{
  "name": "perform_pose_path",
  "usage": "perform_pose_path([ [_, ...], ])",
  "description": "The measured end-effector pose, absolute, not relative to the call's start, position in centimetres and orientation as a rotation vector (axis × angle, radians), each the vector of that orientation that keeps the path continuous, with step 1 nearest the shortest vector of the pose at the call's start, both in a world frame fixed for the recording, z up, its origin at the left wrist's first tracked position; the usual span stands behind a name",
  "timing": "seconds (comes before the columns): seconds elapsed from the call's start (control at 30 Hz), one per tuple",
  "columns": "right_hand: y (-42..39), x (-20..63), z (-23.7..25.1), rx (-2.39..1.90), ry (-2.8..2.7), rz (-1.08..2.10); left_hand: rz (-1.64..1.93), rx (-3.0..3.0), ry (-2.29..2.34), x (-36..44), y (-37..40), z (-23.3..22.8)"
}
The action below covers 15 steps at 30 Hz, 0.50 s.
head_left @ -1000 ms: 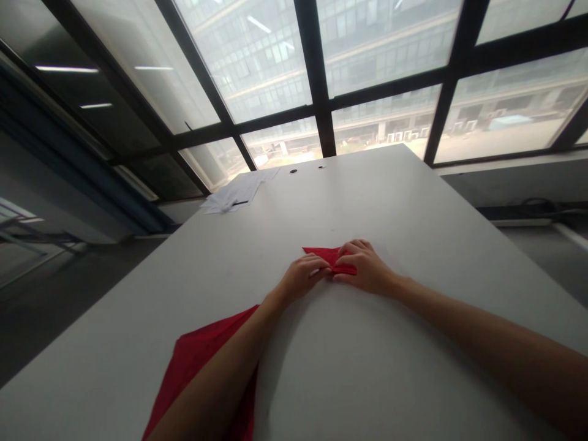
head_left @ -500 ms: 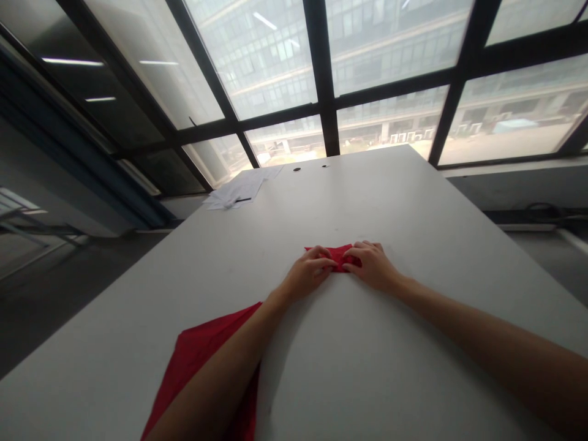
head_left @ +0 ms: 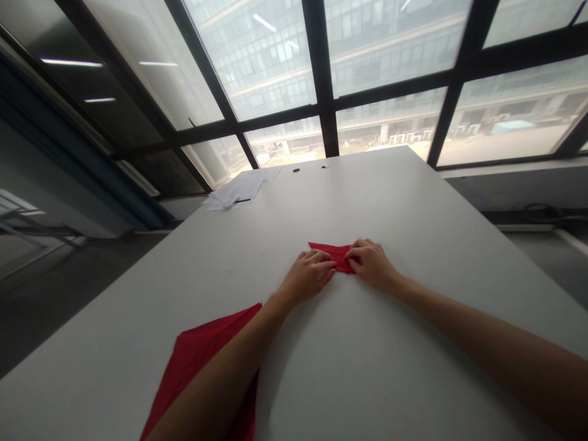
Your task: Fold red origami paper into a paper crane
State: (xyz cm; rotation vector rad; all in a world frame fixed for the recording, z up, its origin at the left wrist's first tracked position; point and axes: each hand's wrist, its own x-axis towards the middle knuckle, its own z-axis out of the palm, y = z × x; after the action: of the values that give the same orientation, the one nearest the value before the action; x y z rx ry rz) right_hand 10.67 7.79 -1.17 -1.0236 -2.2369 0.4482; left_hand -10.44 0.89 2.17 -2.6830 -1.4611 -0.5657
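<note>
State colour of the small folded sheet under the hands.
Red; the small folded sheet shows best in the head view.

Slim and bare, a left forearm [head_left: 223, 376] and right forearm [head_left: 478, 337], smooth in outline, taper to narrow wrists [head_left: 278, 301]. The bare left hand [head_left: 307, 275] and bare right hand [head_left: 373, 264] have slender fingers [head_left: 325, 266], their nails too small to make out.

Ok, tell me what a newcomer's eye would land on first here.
First, the small bright red sheet in the middle of the white table, with fingers of the left hand and right hand on it. Next, the larger red sheet at the near left, partly hidden by the left forearm. Then the bright, dark-framed windows beyond the table's far end.
</note>
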Motion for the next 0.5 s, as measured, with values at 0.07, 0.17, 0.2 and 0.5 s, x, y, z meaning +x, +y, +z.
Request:
perform_pose_path([
  [0.07, 7.75, 10.63, -1.14, -1.007, -2.234, 0.469, -0.555, -2.642, -1.501, -10.29, 0.86, 2.06],
  [0.17, 7.83, 10.57, -1.19, -0.974, -2.206, 0.492, -0.515, -2.634, -1.502, -10.22, 0.86, 1.82],
  [0.2, 7.88, 10.56, -1.23, -0.966, -2.195, 0.498, -0.490, -2.652, -1.479, -10.21, 0.84, 1.78],
  [0.5, 8.06, 10.49, -1.37, -0.977, -2.167, 0.516, -0.399, -2.760, -1.372, -10.51, 0.80, 1.68],
])
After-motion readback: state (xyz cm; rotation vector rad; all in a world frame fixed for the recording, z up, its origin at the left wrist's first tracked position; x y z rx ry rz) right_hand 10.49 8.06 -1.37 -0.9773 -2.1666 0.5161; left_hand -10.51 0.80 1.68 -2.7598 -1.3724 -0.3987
